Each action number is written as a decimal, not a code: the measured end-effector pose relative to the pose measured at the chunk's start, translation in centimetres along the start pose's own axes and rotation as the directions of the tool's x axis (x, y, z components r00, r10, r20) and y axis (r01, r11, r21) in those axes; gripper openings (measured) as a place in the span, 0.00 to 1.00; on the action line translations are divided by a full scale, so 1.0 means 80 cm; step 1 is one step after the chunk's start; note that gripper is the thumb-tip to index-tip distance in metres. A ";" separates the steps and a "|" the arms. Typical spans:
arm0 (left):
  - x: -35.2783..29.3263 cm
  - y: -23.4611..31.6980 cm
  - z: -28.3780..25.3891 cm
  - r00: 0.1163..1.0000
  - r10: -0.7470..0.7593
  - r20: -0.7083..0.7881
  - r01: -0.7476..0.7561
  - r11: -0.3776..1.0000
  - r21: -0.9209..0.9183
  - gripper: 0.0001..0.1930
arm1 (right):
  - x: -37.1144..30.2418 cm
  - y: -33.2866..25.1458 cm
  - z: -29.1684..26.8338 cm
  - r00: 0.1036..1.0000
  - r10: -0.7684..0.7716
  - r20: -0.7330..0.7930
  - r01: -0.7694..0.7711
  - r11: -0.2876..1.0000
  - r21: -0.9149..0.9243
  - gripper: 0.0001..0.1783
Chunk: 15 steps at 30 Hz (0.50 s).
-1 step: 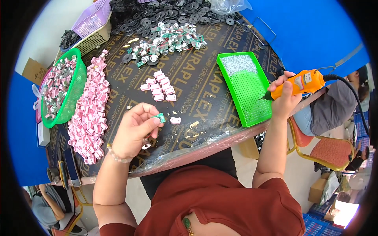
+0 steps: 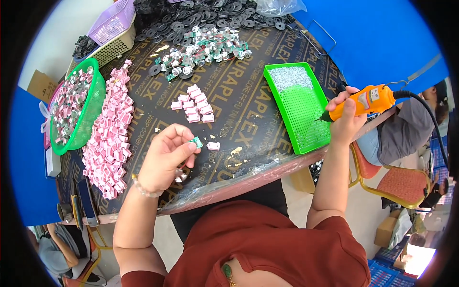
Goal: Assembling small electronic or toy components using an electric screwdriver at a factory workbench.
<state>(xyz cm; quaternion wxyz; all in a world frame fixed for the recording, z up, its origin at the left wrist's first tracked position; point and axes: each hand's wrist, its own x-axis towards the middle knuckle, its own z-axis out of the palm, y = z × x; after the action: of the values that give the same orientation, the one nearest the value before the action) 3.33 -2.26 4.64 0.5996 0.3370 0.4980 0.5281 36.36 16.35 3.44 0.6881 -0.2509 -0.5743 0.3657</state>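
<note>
My left hand (image 2: pixel 167 155) is closed, with a small green circuit board (image 2: pixel 196 142) pinched between thumb and fingers. Below that palm a shiny clear piece (image 2: pixel 180 176) shows; whether it is joined to the board is hidden. Just right of the fingertips lies a single pink plastic housing (image 2: pixel 213 146), apart from them. My right hand (image 2: pixel 348 115) is wrapped round an orange electric screwdriver (image 2: pixel 366 101), its tip pointing left above the green tray (image 2: pixel 297 148). Small silvery screws (image 2: pixel 289 77) fill the tray's far end. Several pink housings (image 2: pixel 193 104) form a cluster beyond my left hand.
A long heap of pink housings (image 2: pixel 109 138) spreads at left beside a green basket (image 2: pixel 98 95) of parts. Farther back lie boards with clear domes (image 2: pixel 210 45) and black discs (image 2: pixel 234 21). The screwdriver's black cable (image 2: pixel 432 119) curves down at right. Yellowish crumbs (image 2: pixel 235 151) dot the table.
My left hand has shifted very slightly to the right with the circuit board, which is turned a little. My right hand and the screwdriver have stayed in place.
</note>
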 end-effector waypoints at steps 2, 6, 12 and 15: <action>0.005 -0.007 0.003 1.000 0.014 0.001 -0.014 1.000 -0.028 0.04 | 0.001 0.001 0.000 1.000 -0.002 0.004 0.002 1.000 -0.003 0.18; 0.020 -0.025 -0.002 0.955 0.278 0.103 -0.286 0.773 0.566 0.06 | 0.001 -0.006 0.001 0.998 -0.050 -0.029 0.050 0.999 -0.015 0.22; 0.027 -0.040 0.004 0.852 0.446 0.276 -0.438 0.315 0.842 0.12 | -0.014 -0.054 0.023 0.997 -0.072 0.015 0.070 0.994 0.082 0.33; 0.029 -0.052 -0.003 0.798 0.477 0.368 -0.511 0.213 0.833 0.12 | -0.030 -0.062 0.048 0.995 -0.063 0.075 0.055 0.992 0.110 0.36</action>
<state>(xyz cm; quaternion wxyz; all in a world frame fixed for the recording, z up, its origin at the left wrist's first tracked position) 4.17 -0.93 0.16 0.1249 0.7533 0.5571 0.3266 33.48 11.16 6.64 0.6882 -0.1819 -0.5874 0.3850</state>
